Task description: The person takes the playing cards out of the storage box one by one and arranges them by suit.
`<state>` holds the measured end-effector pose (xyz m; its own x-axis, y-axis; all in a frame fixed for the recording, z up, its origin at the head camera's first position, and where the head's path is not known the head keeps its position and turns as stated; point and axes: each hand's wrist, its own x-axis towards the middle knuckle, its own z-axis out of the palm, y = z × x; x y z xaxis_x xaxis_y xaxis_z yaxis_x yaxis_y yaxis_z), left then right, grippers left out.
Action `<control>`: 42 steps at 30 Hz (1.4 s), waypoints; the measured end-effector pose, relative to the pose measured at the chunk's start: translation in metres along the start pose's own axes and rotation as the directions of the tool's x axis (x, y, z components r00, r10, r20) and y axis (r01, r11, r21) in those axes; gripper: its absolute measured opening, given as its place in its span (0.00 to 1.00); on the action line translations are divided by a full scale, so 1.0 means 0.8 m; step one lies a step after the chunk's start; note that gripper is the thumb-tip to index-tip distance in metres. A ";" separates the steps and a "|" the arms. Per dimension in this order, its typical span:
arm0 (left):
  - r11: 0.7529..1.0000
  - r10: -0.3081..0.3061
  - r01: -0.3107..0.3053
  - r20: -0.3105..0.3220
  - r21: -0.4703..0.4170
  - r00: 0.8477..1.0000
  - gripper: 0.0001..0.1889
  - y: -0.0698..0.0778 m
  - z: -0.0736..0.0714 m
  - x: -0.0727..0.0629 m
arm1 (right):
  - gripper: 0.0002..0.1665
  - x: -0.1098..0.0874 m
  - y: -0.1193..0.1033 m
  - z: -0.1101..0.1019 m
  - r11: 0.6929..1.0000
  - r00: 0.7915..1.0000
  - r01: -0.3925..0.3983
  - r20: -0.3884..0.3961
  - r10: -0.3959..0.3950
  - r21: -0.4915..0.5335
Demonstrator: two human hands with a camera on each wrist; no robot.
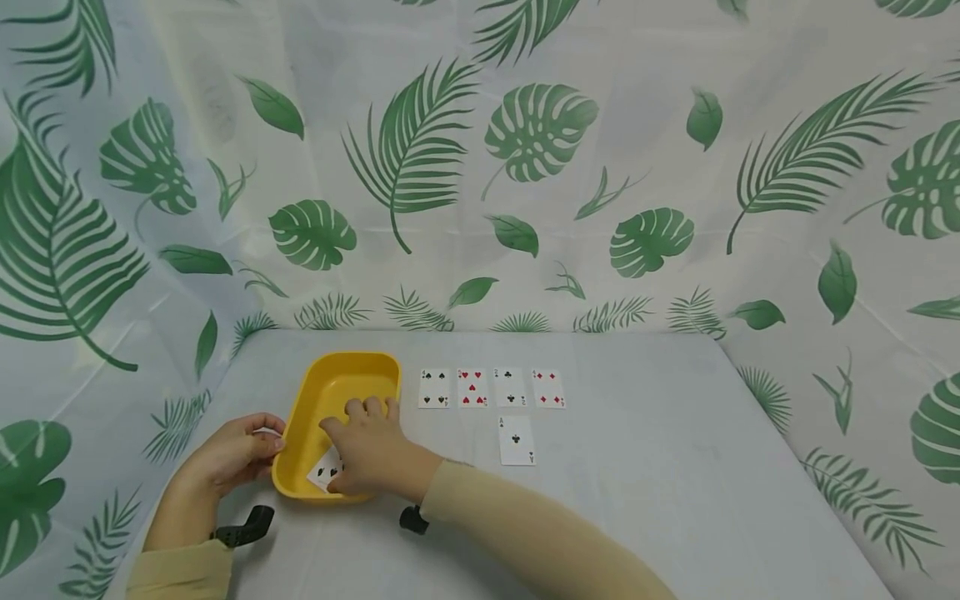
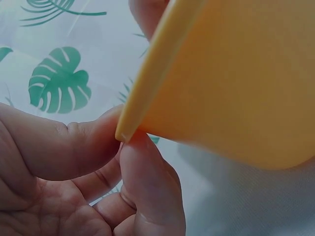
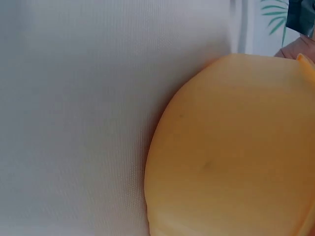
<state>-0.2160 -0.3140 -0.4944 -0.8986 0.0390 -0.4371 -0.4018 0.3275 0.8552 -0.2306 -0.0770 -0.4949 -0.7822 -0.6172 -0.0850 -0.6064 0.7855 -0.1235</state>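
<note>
A yellow plastic tray (image 1: pixel 363 358) stands on the left part of the table. My left hand (image 1: pixel 238 454) pinches its left rim between thumb and a finger, as the left wrist view shows up close on the tray (image 2: pixel 236 88). Inside the tray, at its near end, lies a white playing card (image 1: pixel 324 471) with black pips, partly covered. Over that card reaches my right hand (image 1: pixel 371 450), fingers spread and bent, thumb low by the card's edge. Only the outer wall of the tray (image 3: pixel 221 147) fills the right wrist view, and the right fingers are hidden there.
To the right of the tray, several face-up playing cards lie in a row, among them a red hearts card (image 1: pixel 472 388) and a diamonds card (image 1: pixel 549 388). An ace of clubs (image 1: pixel 516 440) lies below the row. A leaf-patterned curtain (image 1: pixel 442 275) surrounds the table (image 1: pixel 660 467).
</note>
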 end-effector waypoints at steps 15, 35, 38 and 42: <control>1.000 0.013 -0.013 0.004 0.007 1.000 0.15 -0.003 -0.001 0.002 | 0.47 0.005 -0.007 -0.003 0.991 0.998 -0.013 0.056 0.020 -0.132; 1.000 0.014 -0.014 0.009 0.001 1.000 0.15 -0.002 0.001 -0.001 | 0.47 0.003 -0.009 -0.002 0.992 0.998 -0.035 0.049 0.041 -0.118; 1.000 0.012 -0.012 0.009 -0.001 1.000 0.15 -0.002 0.001 -0.001 | 0.48 0.004 -0.007 0.001 0.994 0.999 -0.028 0.044 0.032 -0.102; 1.000 0.020 -0.020 0.009 0.005 1.000 0.14 -0.004 0.000 -0.001 | 0.49 0.006 -0.004 0.004 0.996 1.000 -0.014 0.023 0.016 -0.083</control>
<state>-0.2140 -0.3148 -0.4967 -0.9050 0.0539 -0.4221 -0.3825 0.3315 0.8624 -0.2320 -0.0824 -0.4981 -0.7884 -0.6052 -0.1101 -0.6050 0.7952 -0.0393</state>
